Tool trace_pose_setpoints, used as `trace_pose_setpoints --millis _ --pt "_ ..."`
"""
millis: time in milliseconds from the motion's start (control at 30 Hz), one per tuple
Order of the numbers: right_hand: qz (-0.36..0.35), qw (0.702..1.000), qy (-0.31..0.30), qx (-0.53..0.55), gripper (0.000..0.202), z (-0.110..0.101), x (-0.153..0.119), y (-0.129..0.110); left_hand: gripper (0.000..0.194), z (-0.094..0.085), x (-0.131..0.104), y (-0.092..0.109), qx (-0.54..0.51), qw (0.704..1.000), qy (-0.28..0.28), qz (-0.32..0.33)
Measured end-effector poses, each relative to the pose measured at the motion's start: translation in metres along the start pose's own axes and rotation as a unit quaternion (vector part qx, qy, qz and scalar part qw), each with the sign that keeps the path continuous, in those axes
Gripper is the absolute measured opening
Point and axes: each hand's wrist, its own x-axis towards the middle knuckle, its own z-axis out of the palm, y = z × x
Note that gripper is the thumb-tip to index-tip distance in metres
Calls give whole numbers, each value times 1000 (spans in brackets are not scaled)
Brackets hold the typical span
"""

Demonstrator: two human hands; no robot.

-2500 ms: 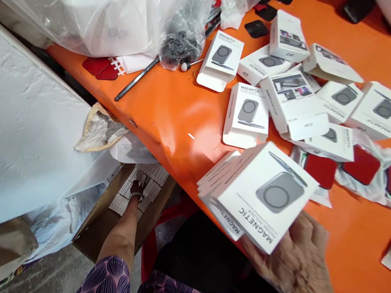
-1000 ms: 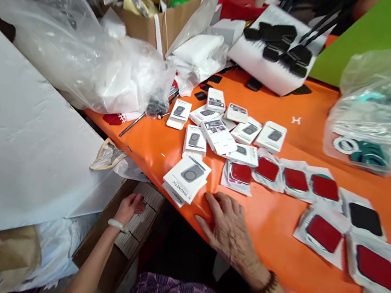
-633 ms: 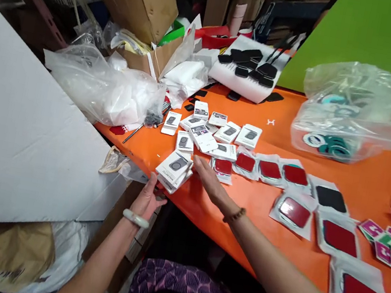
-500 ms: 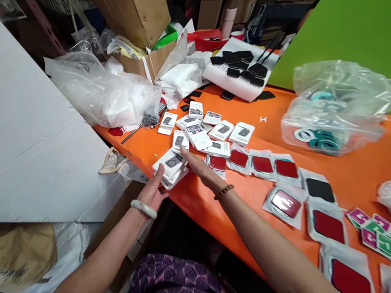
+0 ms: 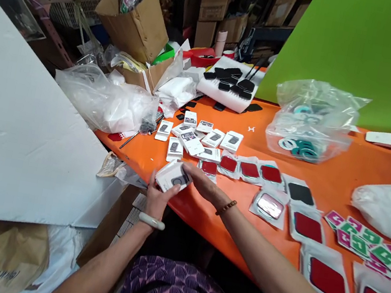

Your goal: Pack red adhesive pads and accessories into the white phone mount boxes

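Observation:
My left hand (image 5: 159, 196) is closed around a small stack of white printed boxes (image 5: 171, 176), its thumb across the front. The stack is tilted, just above the table's front edge. My right hand (image 5: 206, 184) lies along the stack's right end with its fingers stretched out against it; the fingertips are partly hidden. Beyond the stack, several similar white boxes (image 5: 191, 142) lie in a loose cluster. Nearest to my right hand is a wrapped red pad (image 5: 209, 168).
Wrapped red pads (image 5: 307, 226) run along the orange table (image 5: 222, 207) to the right, near pink and green cards (image 5: 357, 238). A clear bag of rings (image 5: 310, 129) stands farther back. White foam board (image 5: 23, 136) rises on the left. An open carton (image 5: 108, 232) sits below the table.
The stack of boxes has been tilted up and turned in my left hand, whose thumb now crosses its front. My right hand has come against the stack's right end. The view has shifted slightly.

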Motion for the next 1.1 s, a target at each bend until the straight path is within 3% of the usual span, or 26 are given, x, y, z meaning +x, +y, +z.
trace_pose_setpoints --millis 67,133,233,333,533,800,867,967,1100 --pt "-35 999 31 -4 56 -7 -5 0 98 1 -1 -10 115 985 -15 126" --pt "-69 995 60 -39 58 -16 -13 3 103 -2 4 -24 231 946 -45 224" --pt "-67 989 100 -81 60 -25 -25 17 107 -9 18 -47 320 896 -135 276" --pt "-45 987 135 -72 64 -24 -29 32 111 -13 27 -63 335 875 -174 303" --pt "-46 994 102 -10 69 -12 -21 28 128 -3 27 -63 302 893 -143 301" --pt "-28 995 93 12 73 -12 -18 23 127 -4 32 -42 305 908 -161 237" --pt "-36 993 107 33 72 -11 -17 24 124 -6 30 -34 353 892 -162 233" --pt "-39 990 122 64 72 -10 -15 25 115 -3 26 -20 456 841 -146 252" --pt "-32 990 124 66 68 -11 -12 29 105 16 29 -3 536 778 -190 265"
